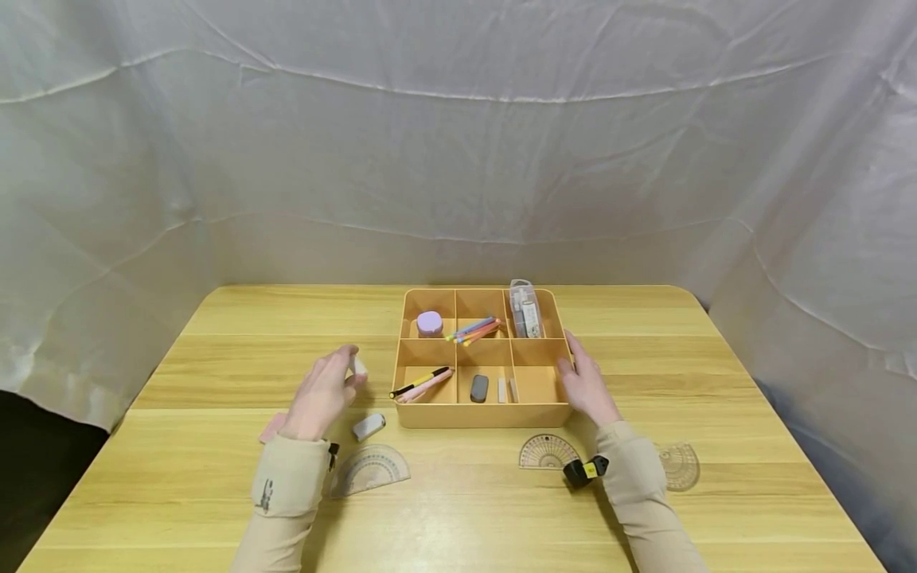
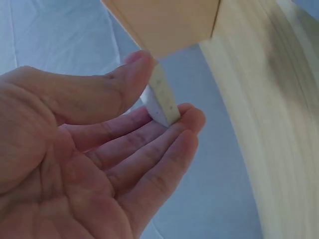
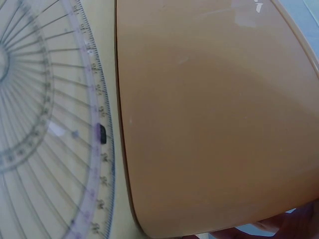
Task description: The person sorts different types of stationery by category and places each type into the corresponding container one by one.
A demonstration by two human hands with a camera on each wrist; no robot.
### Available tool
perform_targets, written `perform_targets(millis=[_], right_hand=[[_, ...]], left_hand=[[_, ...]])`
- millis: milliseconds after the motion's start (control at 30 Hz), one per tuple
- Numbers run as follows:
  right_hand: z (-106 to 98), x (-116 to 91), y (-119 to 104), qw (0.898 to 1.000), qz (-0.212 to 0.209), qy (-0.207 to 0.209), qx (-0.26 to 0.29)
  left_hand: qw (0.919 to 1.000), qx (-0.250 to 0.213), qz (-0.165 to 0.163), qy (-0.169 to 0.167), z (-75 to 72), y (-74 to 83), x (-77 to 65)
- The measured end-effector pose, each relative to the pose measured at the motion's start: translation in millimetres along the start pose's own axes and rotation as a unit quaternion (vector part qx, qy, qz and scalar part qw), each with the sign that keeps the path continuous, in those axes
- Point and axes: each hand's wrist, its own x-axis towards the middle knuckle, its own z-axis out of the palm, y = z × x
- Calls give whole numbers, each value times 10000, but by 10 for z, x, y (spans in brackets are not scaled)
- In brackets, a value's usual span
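My left hand [image 1: 322,395] pinches a small white eraser [image 2: 163,97] between thumb and fingertips, raised left of the orange desk organizer [image 1: 483,415]. In the left wrist view, the eraser stands on edge between the thumb and the fingers. My right hand [image 1: 587,386] grips the organizer's right wall, thumb over the rim and fingers along the outside. The right wrist view is mostly filled by the organizer's front wall [image 3: 214,119], with a few fingertips at the lower right. Inside the front middle compartment lie a dark grey eraser [image 1: 479,388] and two slim pale pieces.
A grey-white eraser [image 1: 368,426], a pink piece [image 1: 272,427] and a clear protractor [image 1: 372,469] lie near the left arm. Two more protractors [image 1: 548,452] flank the right wrist. Other compartments hold pens [image 1: 426,383], coloured markers [image 1: 476,330], a purple case [image 1: 430,323] and a clear case [image 1: 525,310].
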Motion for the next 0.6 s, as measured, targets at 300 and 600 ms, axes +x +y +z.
perform_targets(millis=[300,600], right_hand=[[-5,0,3,10000,10,-18,4],[2,-2,10,10000,0,-3,-6]], left_hand=[[9966,-12,570,595,-10,187,-45],[9926,-90,1003,681,10,318,-100]])
